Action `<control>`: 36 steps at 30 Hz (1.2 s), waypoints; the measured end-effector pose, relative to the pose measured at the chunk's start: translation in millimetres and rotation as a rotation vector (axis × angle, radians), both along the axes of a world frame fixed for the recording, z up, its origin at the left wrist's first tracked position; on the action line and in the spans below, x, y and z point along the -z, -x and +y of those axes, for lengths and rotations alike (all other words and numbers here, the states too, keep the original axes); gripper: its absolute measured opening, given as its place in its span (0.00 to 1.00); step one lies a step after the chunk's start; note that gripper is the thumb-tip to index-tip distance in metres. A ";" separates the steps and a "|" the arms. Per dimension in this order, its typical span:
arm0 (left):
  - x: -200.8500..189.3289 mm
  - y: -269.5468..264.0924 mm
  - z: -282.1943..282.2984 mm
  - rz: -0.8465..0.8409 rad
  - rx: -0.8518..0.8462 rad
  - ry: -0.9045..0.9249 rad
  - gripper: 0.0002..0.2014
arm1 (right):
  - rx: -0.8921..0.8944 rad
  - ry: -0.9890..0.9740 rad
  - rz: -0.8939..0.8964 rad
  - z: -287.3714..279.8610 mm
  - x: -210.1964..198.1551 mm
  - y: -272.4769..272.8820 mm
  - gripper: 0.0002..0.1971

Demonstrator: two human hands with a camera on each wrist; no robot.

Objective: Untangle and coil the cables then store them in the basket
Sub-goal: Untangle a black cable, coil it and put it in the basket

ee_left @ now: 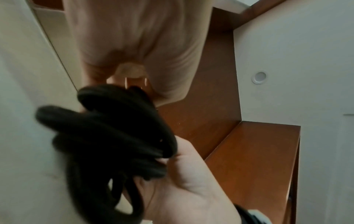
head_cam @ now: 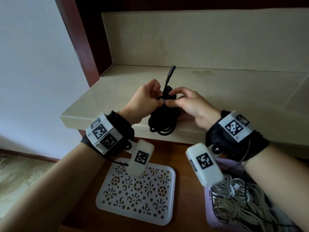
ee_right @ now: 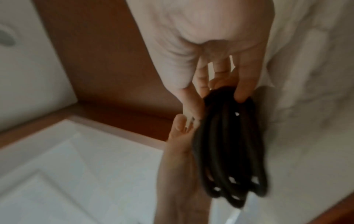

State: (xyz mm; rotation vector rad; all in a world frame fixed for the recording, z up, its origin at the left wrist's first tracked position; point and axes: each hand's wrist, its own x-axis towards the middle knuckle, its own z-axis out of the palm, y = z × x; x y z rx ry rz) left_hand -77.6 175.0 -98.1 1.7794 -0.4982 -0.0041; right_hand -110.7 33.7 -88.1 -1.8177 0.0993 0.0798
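A black cable [head_cam: 163,124] wound into a hanging coil is held above the beige ledge [head_cam: 234,91]. Its plug end [head_cam: 172,69] sticks straight up over the hands. My left hand [head_cam: 158,97] pinches the top of the coil from the left, and my right hand [head_cam: 171,99] pinches it from the right. The left wrist view shows my left hand [ee_left: 132,82] curled onto the blurred black cable [ee_left: 107,133]. In the right wrist view my right hand [ee_right: 216,97] has thumb and fingers around the top of the black cable [ee_right: 226,144].
On the brown wooden table [head_cam: 180,164] below lies a white perforated tray [head_cam: 100,203]. A purple basket [head_cam: 209,215] at lower right holds a tangle of white and beige cables [head_cam: 234,203]. A dark red frame and a white wall stand to the left.
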 end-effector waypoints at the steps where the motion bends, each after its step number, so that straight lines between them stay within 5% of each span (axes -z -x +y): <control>1: 0.2 -1.5 -0.1 0.004 0.006 -0.001 0.22 | -0.015 -0.032 0.076 -0.6 -3.6 -1.4 0.08; 6: 4.2 3.1 -8.9 -0.234 -0.135 -0.072 0.21 | 0.023 -0.021 0.141 2.6 -11.4 -6.1 0.07; 13: 4.2 2.2 1.9 -0.148 -0.199 -0.197 0.10 | 0.154 0.378 -0.250 10.8 7.9 -1.1 0.09; 21: -1.6 9.8 -2.2 -0.311 -0.382 -0.309 0.04 | 0.178 0.595 -0.554 16.1 16.3 2.2 0.07; 32: -0.4 5.8 -1.2 -0.291 -0.401 -0.329 0.02 | -0.099 0.306 -0.321 -10.6 10.1 -1.1 0.08; 36: 0.4 6.6 -2.5 -0.341 -0.385 -0.366 0.02 | -0.049 0.218 -0.333 -9.5 13.4 1.2 0.08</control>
